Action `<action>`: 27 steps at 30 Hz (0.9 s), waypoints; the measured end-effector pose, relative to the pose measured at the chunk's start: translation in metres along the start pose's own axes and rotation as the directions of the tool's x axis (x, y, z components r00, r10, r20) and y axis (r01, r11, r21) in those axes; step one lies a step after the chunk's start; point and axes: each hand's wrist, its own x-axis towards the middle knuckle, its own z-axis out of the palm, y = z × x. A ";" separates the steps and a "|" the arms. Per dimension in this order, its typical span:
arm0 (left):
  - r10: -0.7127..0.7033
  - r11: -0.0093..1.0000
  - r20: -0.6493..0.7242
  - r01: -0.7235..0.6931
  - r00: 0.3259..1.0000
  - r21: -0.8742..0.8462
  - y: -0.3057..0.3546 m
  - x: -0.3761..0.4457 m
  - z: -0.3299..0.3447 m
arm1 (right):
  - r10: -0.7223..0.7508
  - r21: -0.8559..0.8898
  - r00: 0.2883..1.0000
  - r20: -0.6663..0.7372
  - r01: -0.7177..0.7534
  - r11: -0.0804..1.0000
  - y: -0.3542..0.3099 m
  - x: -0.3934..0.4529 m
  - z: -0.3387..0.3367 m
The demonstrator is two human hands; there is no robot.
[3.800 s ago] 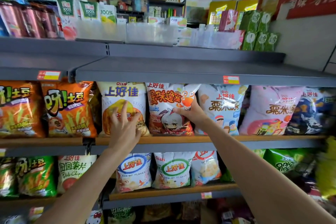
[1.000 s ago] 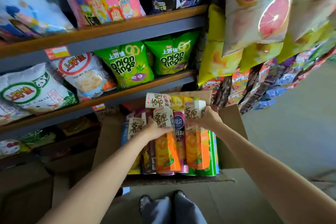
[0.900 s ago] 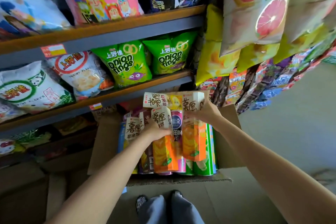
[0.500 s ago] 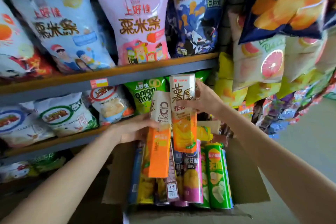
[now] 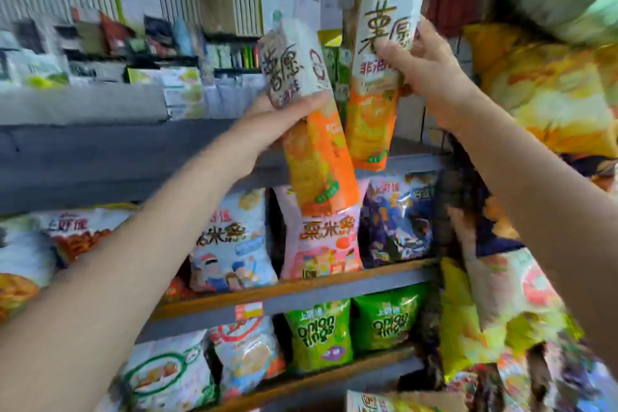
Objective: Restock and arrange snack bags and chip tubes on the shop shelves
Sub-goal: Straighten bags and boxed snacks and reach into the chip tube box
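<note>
1. Now, far left: the grey top shelf (image 5: 100, 150) is bare along its front, so there is room for stock. I judge the two boxes I carry are meant to go there, but this is only my guess.
2. My left hand (image 5: 284, 120) grips one white-and-orange chip box (image 5: 311, 130) around its middle, fingers curled on it. The box leans a bit to the left and is in the air, in front of the shelf edge, not yet set down.
3. My right hand (image 5: 424, 73) holds a second chip box (image 5: 378, 77) of the same kind, nearly upright, fingers wrapped on its upper part. Also in the air, just beside the first, at the shelf's right end.
4. Below: the snack bags (image 5: 230, 244) on the middle shelf and the green onion-ring bags (image 5: 351, 328) on the lower one stand in rows, so these shelves look full already.
5. Bottom edge: a carton (image 5: 401, 401) shows w/ one more box top inside, rest hidden. So more is left to shelve; how much, cannot tell. Picture is blurry.
</note>
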 end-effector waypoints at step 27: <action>-0.224 0.930 0.017 0.208 0.975 0.303 -0.056 0.147 0.045 | 0.458 -0.148 0.885 0.081 -0.443 0.884 0.167 0.108 -0.035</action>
